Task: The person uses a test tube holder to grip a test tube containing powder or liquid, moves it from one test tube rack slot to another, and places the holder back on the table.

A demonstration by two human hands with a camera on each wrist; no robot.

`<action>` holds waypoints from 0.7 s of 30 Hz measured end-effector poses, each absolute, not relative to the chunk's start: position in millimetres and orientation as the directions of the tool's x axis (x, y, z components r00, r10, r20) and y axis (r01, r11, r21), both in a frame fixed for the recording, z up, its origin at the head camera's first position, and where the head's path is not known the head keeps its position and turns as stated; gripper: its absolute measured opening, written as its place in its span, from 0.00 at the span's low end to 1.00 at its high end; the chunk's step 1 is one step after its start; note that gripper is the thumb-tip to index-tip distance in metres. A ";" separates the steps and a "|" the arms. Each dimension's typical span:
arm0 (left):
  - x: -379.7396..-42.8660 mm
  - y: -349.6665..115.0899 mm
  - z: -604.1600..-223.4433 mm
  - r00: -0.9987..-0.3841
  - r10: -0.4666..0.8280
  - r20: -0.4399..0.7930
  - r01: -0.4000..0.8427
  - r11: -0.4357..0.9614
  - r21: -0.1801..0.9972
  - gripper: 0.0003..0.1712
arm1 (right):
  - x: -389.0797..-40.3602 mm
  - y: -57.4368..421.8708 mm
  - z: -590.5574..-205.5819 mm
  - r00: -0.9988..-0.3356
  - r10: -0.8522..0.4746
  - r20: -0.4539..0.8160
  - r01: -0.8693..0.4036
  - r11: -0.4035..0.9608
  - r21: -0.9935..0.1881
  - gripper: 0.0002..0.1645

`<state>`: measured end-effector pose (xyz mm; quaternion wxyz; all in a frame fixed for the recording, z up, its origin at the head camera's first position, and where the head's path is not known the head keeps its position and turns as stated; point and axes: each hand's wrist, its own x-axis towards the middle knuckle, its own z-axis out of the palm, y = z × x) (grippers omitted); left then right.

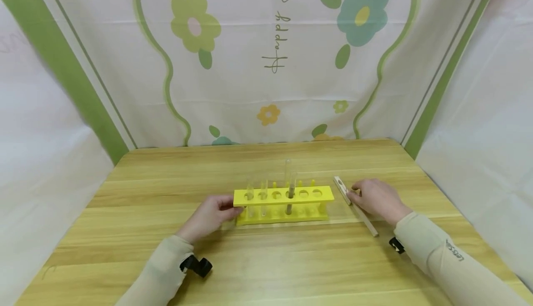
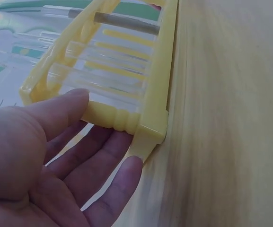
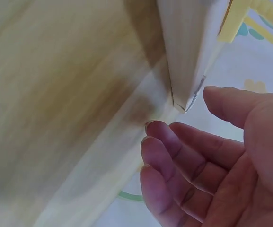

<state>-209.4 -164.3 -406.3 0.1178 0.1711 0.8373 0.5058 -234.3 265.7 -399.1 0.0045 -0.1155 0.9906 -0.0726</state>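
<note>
A yellow test tube rack (image 1: 283, 196) stands upright near the middle of the table. My left hand (image 1: 211, 215) holds its left end; in the left wrist view the thumb lies on the yellow end post (image 2: 103, 115), the other fingers behind it. Clear test tubes (image 1: 263, 197) stand in the left holes. Further right, one test tube (image 1: 290, 195) has dark grey contents. To the right of the rack, a wooden test tube holder (image 1: 367, 223) lies on the table. Beside it is my right hand (image 1: 376, 199), its fingers loosely bent and apart from the wood in the right wrist view.
The wooden table (image 1: 266, 259) extends around the rack. A flowered cloth (image 1: 250, 88) hangs behind the table's far edge, with white cloth at both sides. A taller clear tube (image 1: 288, 169) rises at the back of the rack.
</note>
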 end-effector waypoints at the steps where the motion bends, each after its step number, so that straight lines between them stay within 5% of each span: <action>1: -212.0 -165.3 -410.6 -0.913 0.408 -0.016 0.178 0.434 0.883 0.12 | -234.0 265.7 -398.9 -0.974 -0.227 0.008 -0.225 0.964 -0.144 0.24; 10: -217.3 -167.5 -416.0 -0.894 0.449 -0.004 0.221 0.448 0.866 0.14 | -231.5 262.1 -398.6 -0.978 -0.210 0.002 -0.208 0.969 -0.133 0.30; 21: -215.1 -164.6 -417.3 -0.895 0.446 0.016 0.242 0.454 0.858 0.16 | -225.2 259.5 -404.4 -0.968 -0.248 0.040 -0.251 0.963 -0.102 0.10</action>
